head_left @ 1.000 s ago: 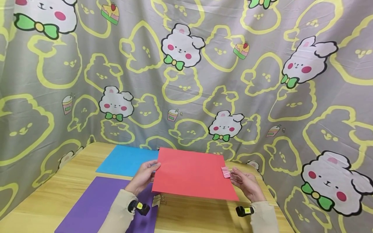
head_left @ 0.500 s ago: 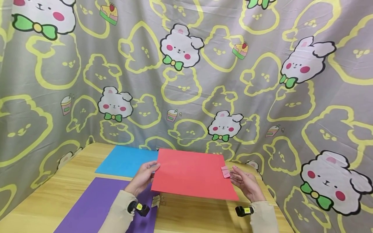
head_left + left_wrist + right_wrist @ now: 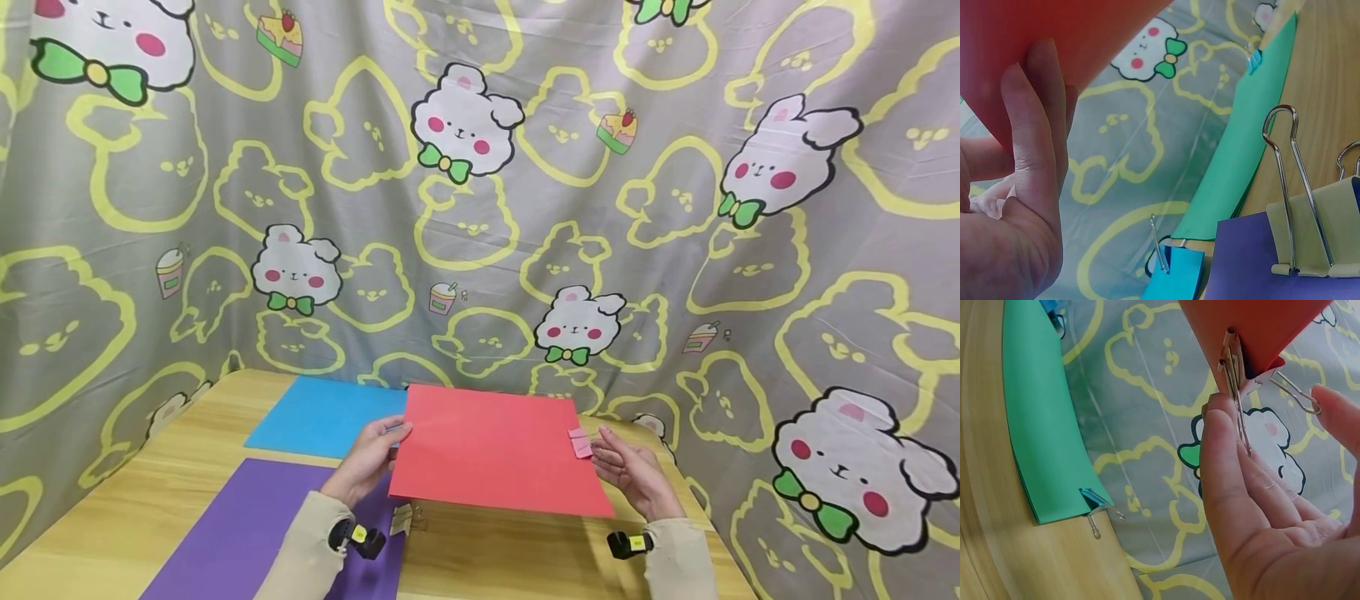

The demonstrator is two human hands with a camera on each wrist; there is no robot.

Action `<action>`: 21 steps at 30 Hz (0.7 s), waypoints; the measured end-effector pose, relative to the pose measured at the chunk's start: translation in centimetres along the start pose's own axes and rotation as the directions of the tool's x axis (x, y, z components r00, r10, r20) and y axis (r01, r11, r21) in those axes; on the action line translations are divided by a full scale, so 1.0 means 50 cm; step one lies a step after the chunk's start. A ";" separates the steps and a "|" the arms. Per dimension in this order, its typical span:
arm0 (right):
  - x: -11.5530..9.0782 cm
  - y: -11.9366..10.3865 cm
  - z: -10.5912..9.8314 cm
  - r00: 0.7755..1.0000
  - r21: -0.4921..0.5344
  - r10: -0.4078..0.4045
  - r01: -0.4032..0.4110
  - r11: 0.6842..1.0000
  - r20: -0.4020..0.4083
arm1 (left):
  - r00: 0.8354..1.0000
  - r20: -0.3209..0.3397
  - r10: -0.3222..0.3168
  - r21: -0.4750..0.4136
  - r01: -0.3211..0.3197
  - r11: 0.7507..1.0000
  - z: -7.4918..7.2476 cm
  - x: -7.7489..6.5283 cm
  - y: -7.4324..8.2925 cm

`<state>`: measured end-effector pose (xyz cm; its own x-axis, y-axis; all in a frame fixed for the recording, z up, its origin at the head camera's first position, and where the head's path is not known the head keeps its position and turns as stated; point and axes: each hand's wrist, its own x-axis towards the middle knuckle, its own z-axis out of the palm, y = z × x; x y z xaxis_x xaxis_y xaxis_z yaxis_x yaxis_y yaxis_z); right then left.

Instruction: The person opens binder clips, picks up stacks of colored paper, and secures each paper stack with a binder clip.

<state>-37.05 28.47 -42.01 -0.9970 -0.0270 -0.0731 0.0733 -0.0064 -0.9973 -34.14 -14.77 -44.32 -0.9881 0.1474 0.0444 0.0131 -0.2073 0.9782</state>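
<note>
Wooden table (image 3: 150, 500): blue (image 3: 322, 414), purple sheets (image 3: 240, 525)

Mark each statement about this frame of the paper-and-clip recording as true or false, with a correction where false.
1. The left hand holds the left edge of the red paper sheet. True.
2. A pink binder clip sits on the red sheet's right edge, next to the right hand. True.
3. The red sheet lies flat on the wooden table. False: it is held up above the table.
4. The purple paper sheet carries no clip. False: a pale beige binder clip grips its edge.
5. A blue paper sheet lies on the table beyond the purple one. True.
6. The right hand is closed in a fist. False: its fingers are extended beside the pink clip's wire handles.
</note>
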 end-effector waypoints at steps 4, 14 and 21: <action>-0.001 0.000 0.003 1.000 -0.009 -0.003 0.003 1.000 0.011 | 1.000 0.002 0.004 0.000 -0.004 1.000 -0.001 -0.002 -0.001; -0.002 -0.003 0.001 0.999 0.019 0.019 -0.019 1.000 0.045 | 1.000 -0.003 0.000 -0.003 0.000 1.000 -0.001 0.000 -0.003; 0.000 -0.003 0.000 0.999 0.015 0.026 -0.027 1.000 0.045 | 1.000 0.016 0.006 0.007 -0.006 1.000 -0.002 0.000 -0.004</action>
<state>-37.08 28.48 -41.86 -0.9925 -0.0721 -0.0988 0.1005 -0.0203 -0.9947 -34.14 -14.85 -44.54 -0.9854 0.1616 0.0532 0.0198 -0.2017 0.9793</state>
